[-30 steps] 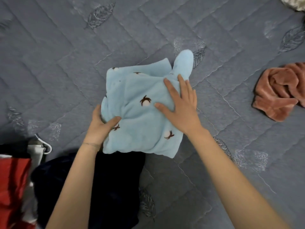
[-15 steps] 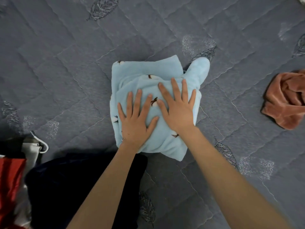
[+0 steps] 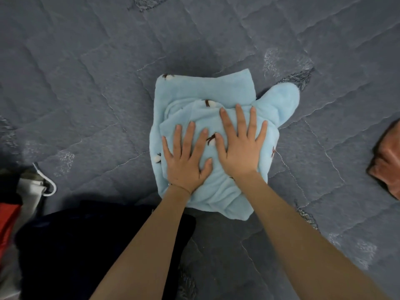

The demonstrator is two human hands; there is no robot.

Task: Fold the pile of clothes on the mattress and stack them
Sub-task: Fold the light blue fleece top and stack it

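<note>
Ten fingers [image 3: 240, 120] on one blue garment [image 3: 205, 89]

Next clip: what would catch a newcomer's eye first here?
The left hand and right hand press flat, side by side, on a folded light blue fleece garment mid-frame on the grey quilted mattress. A crumpled pink garment sits at the right edge, dark fabric at lower left.

Both my forearms [image 3: 303, 234] run bare from the near edge. My left grip [image 3: 186, 161] carries a thin bracelet [image 3: 171, 184] at the wrist, with a small glint on its left side; my right grip [image 3: 240, 148] shows short nails.
</note>
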